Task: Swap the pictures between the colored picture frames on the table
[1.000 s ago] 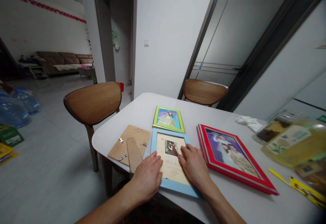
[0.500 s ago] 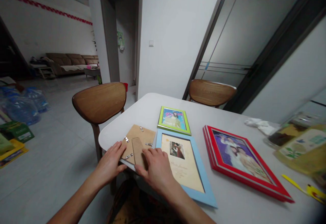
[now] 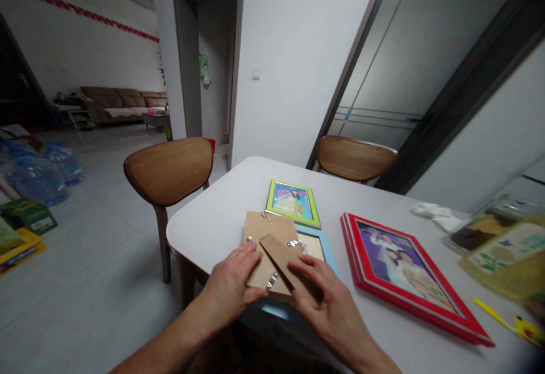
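Between my hands is a small picture frame (image 3: 272,225) with its brown backing board facing me. Metal turn clips and a slanted stand leg (image 3: 284,263) show on that board. My left hand (image 3: 232,283) grips its left edge, with fingers on top and thumb at the near edge. My right hand (image 3: 327,300) holds the right side, fingers over the stand leg. Beneath it, a light-blue frame (image 3: 330,249) with a cream print is mostly covered; whether the two touch I cannot tell. A lime-green frame (image 3: 316,208) with a photo lies just beyond.
Red frames (image 3: 351,252), apparently stacked, lie to the right on the white table (image 3: 213,215). Beyond them are white tissue (image 3: 434,215), a yellowish package (image 3: 506,255) and a yellow item (image 3: 496,311). Wooden chairs (image 3: 170,169) stand at the table's left and far sides.
Both hands have moved right with the small frame, from the table's left corner to over the light-blue frame. The view has shifted slightly.
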Tool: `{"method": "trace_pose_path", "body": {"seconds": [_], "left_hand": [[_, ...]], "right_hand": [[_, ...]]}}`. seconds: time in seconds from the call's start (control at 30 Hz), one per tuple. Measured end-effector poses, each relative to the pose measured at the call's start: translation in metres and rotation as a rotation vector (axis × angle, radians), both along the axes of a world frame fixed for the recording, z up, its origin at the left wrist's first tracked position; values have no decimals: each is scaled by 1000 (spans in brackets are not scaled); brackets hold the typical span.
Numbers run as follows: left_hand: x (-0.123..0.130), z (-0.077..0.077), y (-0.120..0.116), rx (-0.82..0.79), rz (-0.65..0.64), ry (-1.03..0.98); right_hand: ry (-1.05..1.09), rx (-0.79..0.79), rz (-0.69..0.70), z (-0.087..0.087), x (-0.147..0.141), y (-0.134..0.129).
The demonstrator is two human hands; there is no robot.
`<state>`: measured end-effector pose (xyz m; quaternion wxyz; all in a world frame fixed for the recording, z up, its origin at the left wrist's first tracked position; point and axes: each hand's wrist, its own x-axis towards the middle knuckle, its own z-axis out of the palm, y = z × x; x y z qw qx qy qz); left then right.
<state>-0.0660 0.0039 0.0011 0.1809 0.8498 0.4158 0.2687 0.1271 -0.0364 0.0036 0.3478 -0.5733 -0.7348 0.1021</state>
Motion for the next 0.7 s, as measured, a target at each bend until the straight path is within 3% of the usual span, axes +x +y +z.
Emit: {"method": "trace_pose_path", "body": {"seconds": [0.1, 0.23, 0.53, 0.7], "left_hand": [[31, -6, -7, -70, -91, 7], [52, -11, -5, -118, -126, 53], [44, -7, 6, -69, -147, 167], [40, -13, 6, -36, -156, 163]], "right_hand": [[-43, -65, -101, -9, 33, -16], [-82, -105, -167, -22, 50, -23], [-217, 36, -112, -47, 43, -7], [-279, 55, -74, -46, 42, -7]]}}
